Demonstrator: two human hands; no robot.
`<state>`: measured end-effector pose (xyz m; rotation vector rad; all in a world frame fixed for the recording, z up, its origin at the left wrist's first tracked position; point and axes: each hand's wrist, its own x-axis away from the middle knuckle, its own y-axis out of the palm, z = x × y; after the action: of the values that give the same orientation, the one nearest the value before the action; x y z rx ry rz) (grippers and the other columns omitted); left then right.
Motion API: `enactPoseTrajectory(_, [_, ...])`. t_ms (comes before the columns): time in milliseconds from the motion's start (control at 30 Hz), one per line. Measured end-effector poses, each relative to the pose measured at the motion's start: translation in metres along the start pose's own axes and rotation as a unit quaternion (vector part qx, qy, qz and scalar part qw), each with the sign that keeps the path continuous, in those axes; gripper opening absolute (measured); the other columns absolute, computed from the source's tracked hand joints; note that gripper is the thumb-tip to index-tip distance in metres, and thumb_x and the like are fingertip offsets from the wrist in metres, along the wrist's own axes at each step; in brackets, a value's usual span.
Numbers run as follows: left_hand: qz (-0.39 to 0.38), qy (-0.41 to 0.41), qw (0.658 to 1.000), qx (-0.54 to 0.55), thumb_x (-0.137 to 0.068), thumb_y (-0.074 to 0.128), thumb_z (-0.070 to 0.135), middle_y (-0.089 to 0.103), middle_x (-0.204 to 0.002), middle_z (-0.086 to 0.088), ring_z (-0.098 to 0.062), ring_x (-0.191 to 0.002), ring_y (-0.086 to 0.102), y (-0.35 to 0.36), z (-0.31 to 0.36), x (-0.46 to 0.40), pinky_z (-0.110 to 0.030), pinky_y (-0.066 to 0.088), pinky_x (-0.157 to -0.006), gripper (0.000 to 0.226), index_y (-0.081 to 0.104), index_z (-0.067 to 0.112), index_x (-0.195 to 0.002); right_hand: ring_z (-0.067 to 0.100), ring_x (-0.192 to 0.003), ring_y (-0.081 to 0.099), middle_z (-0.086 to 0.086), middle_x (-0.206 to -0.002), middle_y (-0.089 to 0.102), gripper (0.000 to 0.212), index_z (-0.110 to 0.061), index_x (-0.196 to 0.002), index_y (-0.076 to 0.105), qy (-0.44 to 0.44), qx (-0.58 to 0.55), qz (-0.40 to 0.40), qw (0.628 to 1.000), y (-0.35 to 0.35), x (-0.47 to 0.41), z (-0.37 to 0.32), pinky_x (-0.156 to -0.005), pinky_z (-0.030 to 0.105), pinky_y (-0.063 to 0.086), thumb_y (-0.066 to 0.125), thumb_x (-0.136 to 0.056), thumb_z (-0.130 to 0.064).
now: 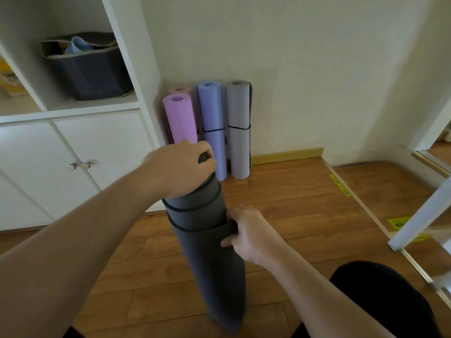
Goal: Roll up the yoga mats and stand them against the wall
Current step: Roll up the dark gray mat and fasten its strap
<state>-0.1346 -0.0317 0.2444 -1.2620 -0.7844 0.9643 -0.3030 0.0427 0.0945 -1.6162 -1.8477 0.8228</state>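
A pale cream textured wall [305, 76] meets a warm brown wood-plank floor [292, 211] along a light wooden skirting strip [288, 156]. To the left stands a white shelving unit [127, 57] with open compartments above and two closed white cupboard doors [73, 152] fitted with round metal knobs [79, 165]. A dark fabric storage bin [90, 69] sits in one open compartment. A metal floor track [361, 203] runs diagonally at right, with yellow printed stickers [340, 185] beside it. Soft daylight fills the room.
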Motion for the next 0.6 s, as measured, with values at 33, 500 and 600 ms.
enactPoseTrajectory(33, [-0.001,0.004,1.0,-0.002,-0.101,0.038,0.055,0.062,-0.109,0.006,-0.021,-0.093,0.062,0.0,0.001,0.001,-0.047,0.056,-0.085,0.025,0.057,0.041,-0.111,0.012,-0.103,0.06,-0.01,-0.114,0.06,0.031,-0.027,-0.113,0.065,-0.01,-0.001,0.005,1.0,0.0,0.0,0.0,-0.093,0.035,0.055,0.085,-0.088,-0.025])
enactPoseTrajectory(500, [0.008,-0.024,0.999,-0.043,-0.102,0.032,0.057,0.059,-0.129,0.001,-0.027,-0.108,0.06,0.009,0.013,0.0,-0.051,0.052,-0.094,0.04,0.052,0.039,-0.132,0.007,-0.098,0.06,-0.015,-0.108,0.061,0.028,-0.032,-0.101,0.063,-0.061,0.011,0.052,0.997,-0.017,0.006,-0.015,-0.087,0.03,0.055,0.086,-0.087,-0.031])
enactPoseTrajectory(600, [0.006,-0.012,0.999,-0.035,-0.103,0.03,0.057,0.053,-0.14,0.003,-0.026,-0.121,0.055,0.019,0.011,-0.003,-0.051,0.05,-0.097,0.044,0.046,0.038,-0.14,0.01,-0.098,0.061,-0.014,-0.108,0.061,0.03,-0.031,-0.109,0.067,-0.058,0.026,0.067,0.996,-0.018,0.006,-0.014,-0.086,0.031,0.056,0.086,-0.086,-0.034])
